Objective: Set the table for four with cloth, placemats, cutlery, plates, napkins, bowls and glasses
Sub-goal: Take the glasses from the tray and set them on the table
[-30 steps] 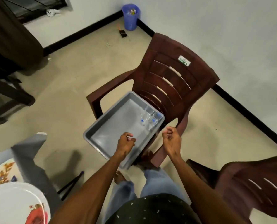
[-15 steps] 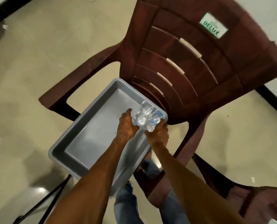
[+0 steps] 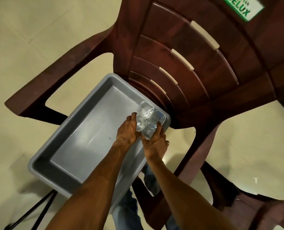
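Note:
Several clear drinking glasses (image 3: 147,119) stand bunched in the far right corner of a grey plastic tray (image 3: 81,135) that rests on a dark red plastic chair (image 3: 196,67). My left hand (image 3: 127,131) wraps round the left side of the bunch. My right hand (image 3: 155,141) cups it from the near right, fingers curled up against the glass. The glasses sit pressed between both hands. Apart from them, the tray's grey floor shows bare.
The chair's slatted back rises behind the tray and its left armrest (image 3: 58,75) runs beside it. A second dark red chair (image 3: 257,211) is at the lower right. Black thin legs (image 3: 33,211) cross the beige floor at lower left.
My hands went from hovering closed over the tray's near edge to the glasses in its corner and closed round them. The camera dropped much closer to the chair.

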